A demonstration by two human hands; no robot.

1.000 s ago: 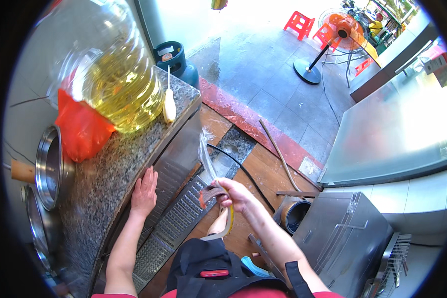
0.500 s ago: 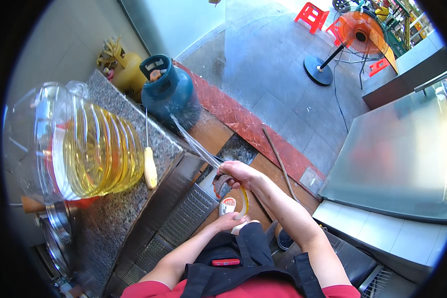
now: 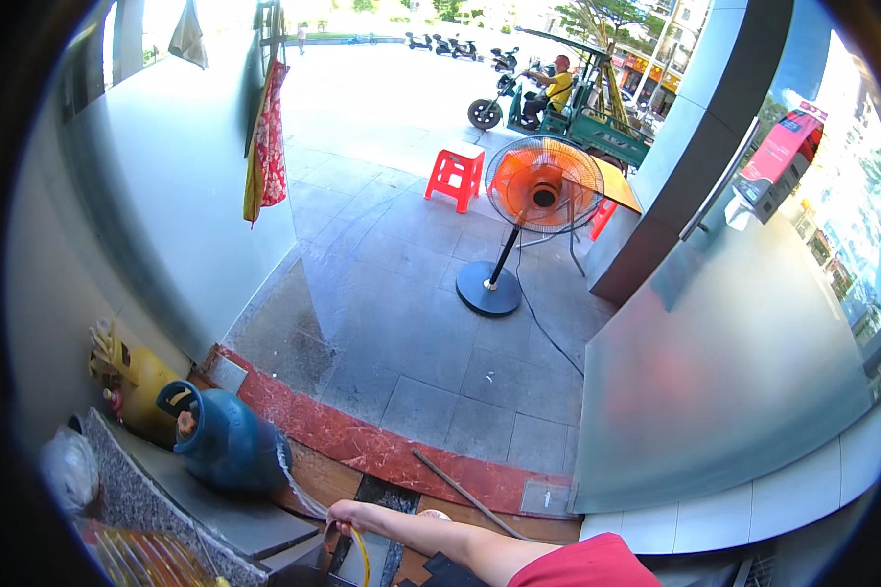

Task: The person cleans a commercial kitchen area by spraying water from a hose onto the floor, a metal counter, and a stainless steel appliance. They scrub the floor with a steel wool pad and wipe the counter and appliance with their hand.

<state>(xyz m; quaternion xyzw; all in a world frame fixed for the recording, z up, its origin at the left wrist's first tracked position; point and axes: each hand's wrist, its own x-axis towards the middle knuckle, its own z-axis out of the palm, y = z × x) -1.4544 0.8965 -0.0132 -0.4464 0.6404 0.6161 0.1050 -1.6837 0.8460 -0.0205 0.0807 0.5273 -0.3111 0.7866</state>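
Note:
My right hand (image 3: 347,515) reaches in from the lower edge, closed around a yellowish hose (image 3: 364,554) whose lower part runs out of the picture. A clear stream of water (image 3: 301,492) leaves the hand toward the left and strikes the side of a blue gas cylinder (image 3: 235,445). The cylinder stands upright with a collar handle on top. Something dark hangs just under the hand, too unclear to name. My left hand is out of view. Behind the blue cylinder, against the wall, stands a yellow gas cylinder (image 3: 147,394).
A speckled stone counter (image 3: 132,484) with a plastic bag (image 3: 70,470) is at lower left. A stick (image 3: 460,487) lies across the red stone threshold (image 3: 362,423). Beyond stand a pedestal fan (image 3: 542,192) and a red stool (image 3: 455,177). A frosted glass panel (image 3: 715,372) is at right.
The view has tilted up toward the doorway and street. My left hand has gone out of sight. Water still runs from the hose in my right hand onto the blue cylinder.

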